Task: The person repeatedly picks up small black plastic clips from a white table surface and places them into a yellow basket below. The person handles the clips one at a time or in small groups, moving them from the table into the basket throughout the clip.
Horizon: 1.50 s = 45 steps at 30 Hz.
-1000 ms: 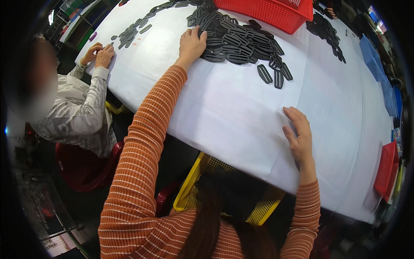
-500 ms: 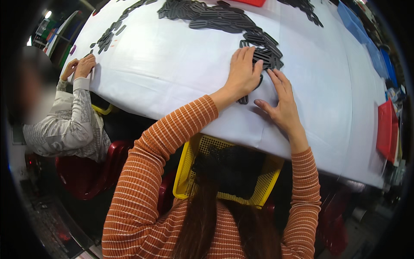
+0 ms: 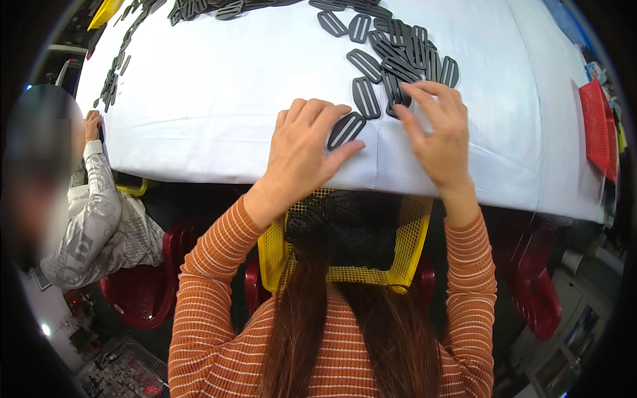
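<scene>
My left hand (image 3: 302,142) is over the near part of the table, with a black strap slide buckle (image 3: 346,131) between its thumb and forefinger. To its right, my right hand (image 3: 438,132) reaches the near end of a loose pile of similar black buckles (image 3: 415,53). Its fingers are apart, and the thumb and forefinger are at the edge of a slotted buckle (image 3: 390,91) there. Another single buckle (image 3: 365,97) lies flat between my two hands. Below the table edge, a yellow perforated basket (image 3: 411,249) holds many black pieces.
A white-covered table (image 3: 225,119) spreads ahead, with more black buckles (image 3: 199,8) along its far side. A red basket (image 3: 597,129) stands at the right edge. At the left, a person in a grey patterned sleeve (image 3: 99,192) sits on a dark red chair (image 3: 142,292) near another line of pieces.
My left hand has moved left and nearer the table edge, away from the pile, with a buckle between its fingers. My right hand remains by the pile. The view has shifted.
</scene>
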Tool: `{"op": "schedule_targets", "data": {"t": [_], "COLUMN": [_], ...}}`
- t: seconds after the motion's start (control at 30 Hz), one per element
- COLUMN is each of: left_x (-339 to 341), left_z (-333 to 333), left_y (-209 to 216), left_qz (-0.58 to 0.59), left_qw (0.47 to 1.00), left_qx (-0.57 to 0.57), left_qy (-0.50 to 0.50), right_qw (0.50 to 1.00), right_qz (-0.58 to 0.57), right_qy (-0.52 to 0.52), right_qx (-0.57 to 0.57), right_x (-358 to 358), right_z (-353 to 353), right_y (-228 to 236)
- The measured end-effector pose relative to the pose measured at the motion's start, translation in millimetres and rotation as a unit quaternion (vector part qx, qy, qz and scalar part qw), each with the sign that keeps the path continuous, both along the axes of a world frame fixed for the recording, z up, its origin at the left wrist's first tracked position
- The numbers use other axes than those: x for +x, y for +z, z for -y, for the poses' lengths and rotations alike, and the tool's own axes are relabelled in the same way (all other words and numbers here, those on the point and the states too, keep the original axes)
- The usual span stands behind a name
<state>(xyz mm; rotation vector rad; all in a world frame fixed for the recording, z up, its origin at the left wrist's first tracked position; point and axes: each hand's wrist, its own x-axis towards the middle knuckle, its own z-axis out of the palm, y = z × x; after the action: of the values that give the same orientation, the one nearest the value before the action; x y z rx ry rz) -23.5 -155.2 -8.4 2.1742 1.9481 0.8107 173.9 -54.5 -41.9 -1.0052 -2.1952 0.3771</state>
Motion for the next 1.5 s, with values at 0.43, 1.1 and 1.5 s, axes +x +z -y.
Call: {"op": "schedule_targets", "data": {"t": [0.43, 1.1, 1.5], "left_x": [-27, -61, -49], "left_z": [18, -56, -126], "left_y": [8, -3, -16], "left_qz": [0.051, -0.112, -0.107], "left_qw": [0.994, 0.99, 0.988], "left_qx": [-0.02, 0.021, 0.073], "left_qy": [-0.095, -0.083, -0.086], "right_qw": [0.994, 0.986, 0.992], "right_qz": [0.057, 0.128, 0.081], "right_qy": [0.083, -0.073, -0.011], "right_qx": [0.046, -0.081, 0.094], "right_x": [-16, 40, -43], "right_z": [21, -21, -61], "right_y": [-3, 28, 19]}}
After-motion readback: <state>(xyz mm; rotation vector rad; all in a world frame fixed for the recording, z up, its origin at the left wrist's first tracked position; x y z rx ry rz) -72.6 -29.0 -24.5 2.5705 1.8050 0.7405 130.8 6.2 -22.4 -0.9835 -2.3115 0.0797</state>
